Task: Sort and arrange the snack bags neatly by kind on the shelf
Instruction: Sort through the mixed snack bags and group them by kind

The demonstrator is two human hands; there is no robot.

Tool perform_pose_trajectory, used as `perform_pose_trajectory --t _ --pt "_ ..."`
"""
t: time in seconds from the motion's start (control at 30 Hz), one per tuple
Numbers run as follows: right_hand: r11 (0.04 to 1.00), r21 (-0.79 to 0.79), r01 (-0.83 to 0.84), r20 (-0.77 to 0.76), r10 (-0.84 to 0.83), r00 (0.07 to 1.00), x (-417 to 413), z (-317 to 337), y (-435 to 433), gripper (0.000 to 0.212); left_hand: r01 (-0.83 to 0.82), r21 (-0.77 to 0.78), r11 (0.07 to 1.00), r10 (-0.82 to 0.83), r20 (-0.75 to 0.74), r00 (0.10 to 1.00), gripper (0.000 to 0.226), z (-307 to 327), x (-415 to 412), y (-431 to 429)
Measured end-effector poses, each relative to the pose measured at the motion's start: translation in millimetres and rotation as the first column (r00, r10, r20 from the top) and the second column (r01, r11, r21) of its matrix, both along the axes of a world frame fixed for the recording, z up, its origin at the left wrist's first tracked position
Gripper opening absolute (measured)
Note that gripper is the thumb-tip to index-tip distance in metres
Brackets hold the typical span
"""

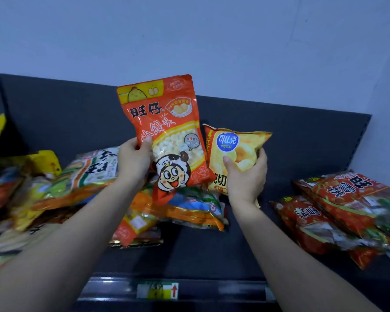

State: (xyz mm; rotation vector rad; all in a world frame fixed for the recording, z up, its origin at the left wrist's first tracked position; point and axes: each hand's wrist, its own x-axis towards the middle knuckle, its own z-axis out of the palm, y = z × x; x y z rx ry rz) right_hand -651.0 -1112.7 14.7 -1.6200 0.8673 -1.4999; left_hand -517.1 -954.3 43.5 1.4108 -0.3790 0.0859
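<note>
My left hand grips an orange bag of small white puffs with a cartoon face, held upright above the shelf. Just to its right, my right hand grips a yellow chip bag with a blue round logo, also upright. The two bags almost touch side by side. Below them lies a jumbled pile of mixed snack bags on the dark shelf.
A stack of red rice-cracker bags lies at the right of the shelf. More mixed bags, yellow, green and orange, crowd the left. The shelf's front rail carries a price label. A dark back panel stands behind.
</note>
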Motion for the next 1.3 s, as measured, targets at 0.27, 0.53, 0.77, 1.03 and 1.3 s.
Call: perform_pose_trajectory --t 0.27,0.53,0.77,1.03,1.3 --pt "0.975 -0.073 -0.210 0.056 0.214 0.975 64.2 27.6 89.4 0.082 -0.153 0.034 0.988 0.152 0.027 0.988 0.032 12.4 29.3 101.9" --pt "0.925 -0.304 -0.229 0.014 0.245 0.969 120.2 54.0 186.2 0.082 -0.269 0.046 0.962 0.266 0.073 0.961 0.032 25.4 71.7 217.9" --pt "0.692 -0.722 0.020 -0.091 -0.123 0.988 165.9 56.5 250.1 0.077 -0.277 0.055 0.959 0.271 0.094 0.958 0.030 36.0 114.4 297.5" --pt "0.580 -0.815 -0.021 -0.152 -0.178 0.972 206.2 64.2 305.0 0.076 -0.290 0.035 0.956 0.288 0.055 0.956 0.032 27.1 157.3 350.1" --pt "0.778 -0.563 -0.279 -0.325 0.102 0.940 260.1 55.7 332.2 0.080 -0.383 0.050 0.923 0.383 -0.004 0.924 0.028 20.1 205.5 376.5"
